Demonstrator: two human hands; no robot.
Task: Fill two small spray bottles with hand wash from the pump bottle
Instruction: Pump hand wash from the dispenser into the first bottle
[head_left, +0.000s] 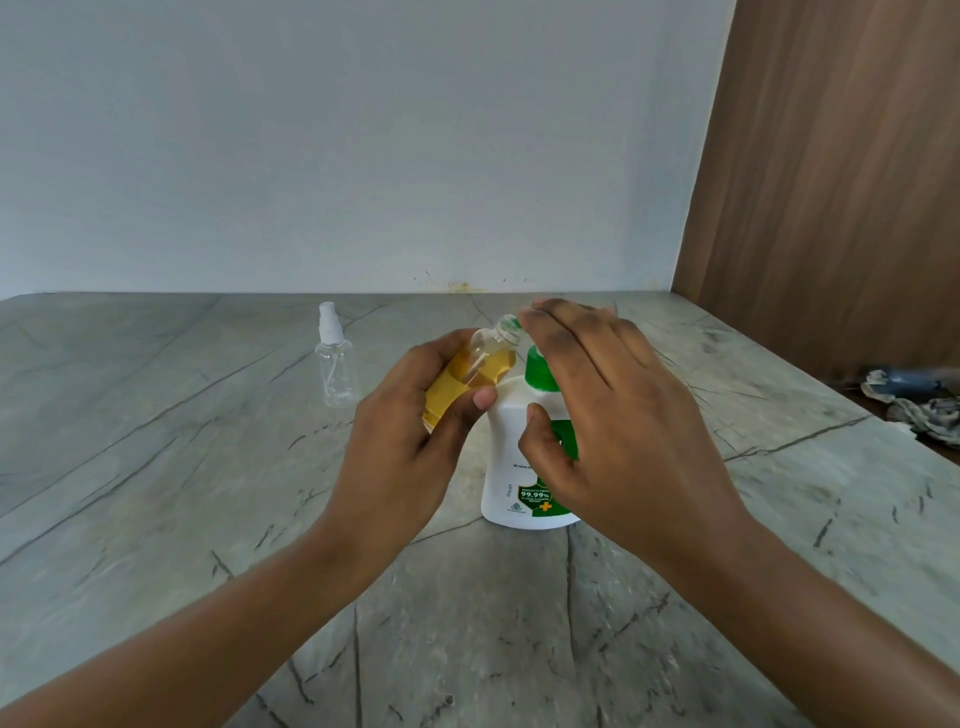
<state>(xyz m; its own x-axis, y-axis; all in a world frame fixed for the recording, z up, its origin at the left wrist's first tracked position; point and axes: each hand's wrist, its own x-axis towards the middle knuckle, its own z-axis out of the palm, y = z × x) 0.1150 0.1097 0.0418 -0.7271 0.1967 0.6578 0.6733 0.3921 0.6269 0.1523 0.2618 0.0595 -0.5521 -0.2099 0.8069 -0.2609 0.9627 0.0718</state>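
The left hand (410, 415) is gripping a clear plastic spray bottle (483, 364), uncapped, tilted and holding amber liquid, its neck beside the green pump of the rounded white pump bottle (511, 447). The right hand (608, 410) is lying flat-fingered over that pump. A second bottle (336, 364), empty and capped, is standing far left on the veined stone tabletop (156, 467).
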